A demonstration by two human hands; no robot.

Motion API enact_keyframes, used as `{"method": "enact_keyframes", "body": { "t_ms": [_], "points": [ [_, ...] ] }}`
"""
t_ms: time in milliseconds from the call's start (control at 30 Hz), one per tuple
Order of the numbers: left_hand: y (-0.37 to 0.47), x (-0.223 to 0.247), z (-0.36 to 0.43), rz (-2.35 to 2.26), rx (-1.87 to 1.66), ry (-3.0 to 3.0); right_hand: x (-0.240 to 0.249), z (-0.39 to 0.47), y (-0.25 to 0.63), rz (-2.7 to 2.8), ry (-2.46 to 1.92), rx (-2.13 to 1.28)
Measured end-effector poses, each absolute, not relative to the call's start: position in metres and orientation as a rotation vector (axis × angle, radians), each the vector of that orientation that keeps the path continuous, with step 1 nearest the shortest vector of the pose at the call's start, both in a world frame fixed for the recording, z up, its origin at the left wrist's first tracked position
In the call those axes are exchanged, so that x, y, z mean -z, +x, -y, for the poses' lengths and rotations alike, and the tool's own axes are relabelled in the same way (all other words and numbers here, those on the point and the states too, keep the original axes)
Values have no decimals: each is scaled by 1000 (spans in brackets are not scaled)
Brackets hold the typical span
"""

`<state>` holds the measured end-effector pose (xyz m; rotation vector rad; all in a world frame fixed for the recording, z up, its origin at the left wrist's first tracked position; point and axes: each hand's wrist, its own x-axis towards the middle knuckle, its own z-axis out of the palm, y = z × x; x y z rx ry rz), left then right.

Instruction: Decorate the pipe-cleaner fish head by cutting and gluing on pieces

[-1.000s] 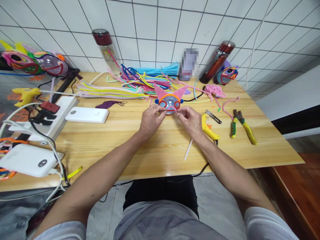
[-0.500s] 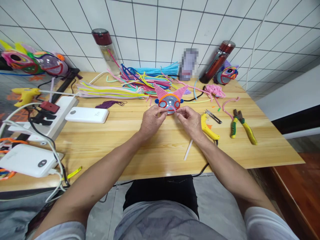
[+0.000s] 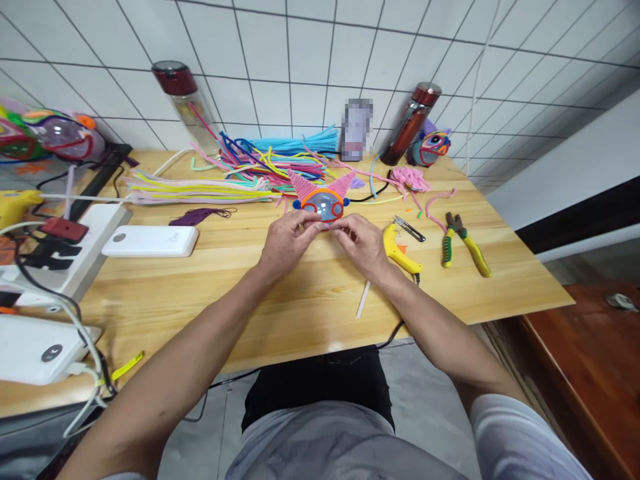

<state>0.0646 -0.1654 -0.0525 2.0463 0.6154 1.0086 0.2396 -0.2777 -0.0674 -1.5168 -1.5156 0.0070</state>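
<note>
My left hand (image 3: 289,241) and my right hand (image 3: 361,245) face each other over the middle of the table, thumbs and fingers pinched. Between their fingertips runs a short pink pipe cleaner (image 3: 326,227), mostly hidden by the fingers. Just behind it stands a clear plastic ball ornament (image 3: 326,198) with pink pipe-cleaner ears, an orange band, red rings and a dark blue puff on each side. To the right of my right hand lies a yellow hot glue gun (image 3: 399,257), with a white glue stick (image 3: 363,300) showing below my wrist.
Pipe cleaner bundles (image 3: 200,190) lie at the back, near a glass bottle (image 3: 187,110) and a red flask (image 3: 413,123). Pliers (image 3: 463,243) and thread snips (image 3: 411,229) are at right. A white power bank (image 3: 150,241) and power strip (image 3: 95,260) lie left.
The view has swung right, so the table appears shifted left. The pink pipe cleaner, peaked in front of the ball before, is now lower and flatter between my fingertips.
</note>
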Motion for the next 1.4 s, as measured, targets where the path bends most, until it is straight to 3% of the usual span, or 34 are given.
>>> {"method": "enact_keyframes", "body": {
  "t_ms": [200,433,667,900,1167,1400],
  "points": [
    [65,53,168,-619,-961,1892,50,285,247,1483,-1547,20],
    [68,41,166,-700,-918,1423,11,350,333,917,-1778,243],
    [66,28,165,-581,-746,1152,47,442,404,550,-2271,307],
    [68,4,189,-466,-498,1123,26,422,312,1034,-1781,67],
    [65,-31,218,-316,-304,1382,-30,372,238,1623,-1506,333],
    [63,-28,227,-233,-511,1652,-32,372,233,1521,-1485,258]
  ]
}}
